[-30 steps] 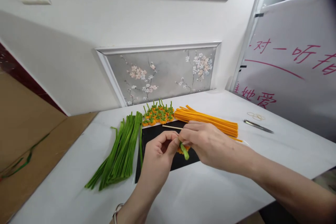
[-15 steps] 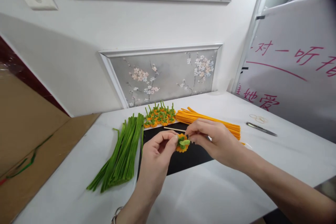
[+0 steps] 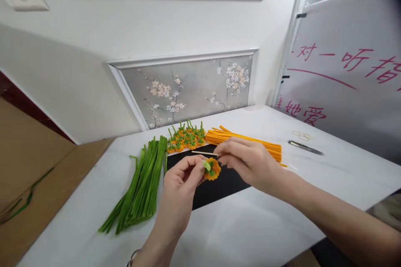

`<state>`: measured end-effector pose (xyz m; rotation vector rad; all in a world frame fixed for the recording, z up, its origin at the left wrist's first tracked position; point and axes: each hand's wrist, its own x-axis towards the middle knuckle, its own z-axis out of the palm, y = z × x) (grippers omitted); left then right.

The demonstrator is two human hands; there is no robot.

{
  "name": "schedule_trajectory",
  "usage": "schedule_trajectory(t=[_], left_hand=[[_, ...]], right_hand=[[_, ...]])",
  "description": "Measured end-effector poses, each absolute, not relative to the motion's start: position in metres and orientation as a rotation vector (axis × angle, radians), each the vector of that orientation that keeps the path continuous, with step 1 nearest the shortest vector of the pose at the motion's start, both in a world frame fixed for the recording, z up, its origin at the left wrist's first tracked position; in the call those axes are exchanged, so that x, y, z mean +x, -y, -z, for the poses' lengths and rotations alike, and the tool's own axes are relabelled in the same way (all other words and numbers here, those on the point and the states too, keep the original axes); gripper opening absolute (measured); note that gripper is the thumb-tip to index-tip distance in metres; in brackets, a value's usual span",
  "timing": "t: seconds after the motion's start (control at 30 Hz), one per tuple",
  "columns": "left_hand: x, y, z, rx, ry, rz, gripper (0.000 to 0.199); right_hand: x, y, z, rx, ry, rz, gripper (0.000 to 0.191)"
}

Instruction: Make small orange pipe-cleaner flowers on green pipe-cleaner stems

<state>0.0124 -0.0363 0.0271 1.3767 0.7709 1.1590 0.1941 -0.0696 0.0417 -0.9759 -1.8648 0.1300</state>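
Observation:
My left hand (image 3: 181, 187) pinches a small orange pipe-cleaner pumpkin (image 3: 214, 169) between thumb and fingers. Its scalloped rim faces me, with a green stem (image 3: 206, 165) and green curls at the centre. My right hand (image 3: 247, 162) is closed in a pinch at the pumpkin's upper right edge; whatever lies between those fingertips is hidden. Below both hands is a black mat (image 3: 216, 192). A thin pale stick (image 3: 202, 152) lies just behind the pumpkin, its right end covered by my right fingers.
Green pipe cleaners (image 3: 142, 187) lie bundled at left, orange pipe cleaners (image 3: 244, 139) behind my right hand. Several finished orange-and-green pumpkins (image 3: 188, 135) stand near the wall. Tweezers (image 3: 305, 147) and thin rings (image 3: 302, 135) rest at right. Cardboard (image 3: 28, 175) borders the table's left.
The pumpkin has turned in my fingers: its stem pointed right and now leans to the upper left. The view has swung slightly rightward. Both hands stay close together at the pumpkin.

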Motion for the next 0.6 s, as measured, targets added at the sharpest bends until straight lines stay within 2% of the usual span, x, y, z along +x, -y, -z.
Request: schedule_trajectory(t=[0.1, 0.33, 0.6], left_hand=[[0.013, 0.036, -0.024, 1.485, -0.803, -1.233, 0.015], [0.017, 0.040, -0.031, 1.650, -0.794, -1.297, 0.009], [0.015, 0.041, -0.033, 1.690, -0.746, -1.293, 0.004]], right_hand=[[0.185, 0.079, -0.035, -1.132, 1.684, -0.279, 0.004], [0.163, 0.090, -0.024, -1.112, 1.604, -0.108, 0.011], [0.164, 0.085, -0.028, -1.177, 1.521, -0.329, 0.009]])
